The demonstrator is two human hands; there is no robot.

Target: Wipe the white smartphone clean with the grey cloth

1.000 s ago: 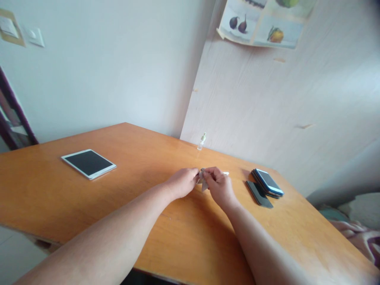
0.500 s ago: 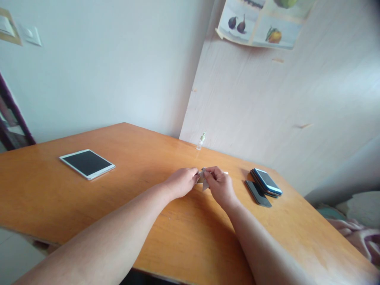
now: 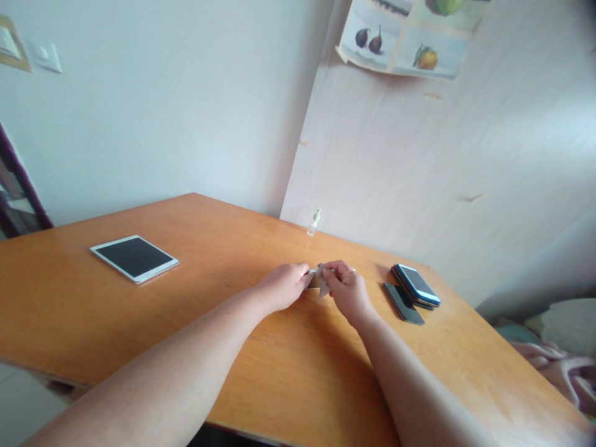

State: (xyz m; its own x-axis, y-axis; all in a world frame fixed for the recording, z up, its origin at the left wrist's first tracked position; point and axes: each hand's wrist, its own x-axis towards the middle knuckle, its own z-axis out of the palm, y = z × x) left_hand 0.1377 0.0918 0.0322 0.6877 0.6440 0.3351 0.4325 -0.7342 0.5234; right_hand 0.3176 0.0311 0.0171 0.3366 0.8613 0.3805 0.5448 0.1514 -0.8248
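Evidently both hands are busy over the middle of the bench [image 3: 223, 242]. The left hand [image 3: 287, 285] is closed on the left end of a flat, pale-edged slab [image 3: 314, 281], probably a phone, though much of it is hidden. The right hand [image 3: 347, 288] pinches a small grey cloth [image 3: 324, 288] between thumb and fingers, against the slab's right part; a corner of the cloth hangs down on the near side. Whether the slab touches the bench, I cannot tell.

Rubbing well here would call for a firm left hold by the edges, thumb clear of the face, with light, even pressure from the right and that loose corner gathered in. Room looks ample: the white tablet [image 3: 135, 257] lies well left, the pump bottle [image 3: 313, 222] stands at the far edge, and the stacked phones [image 3: 419, 284] sit to the right.
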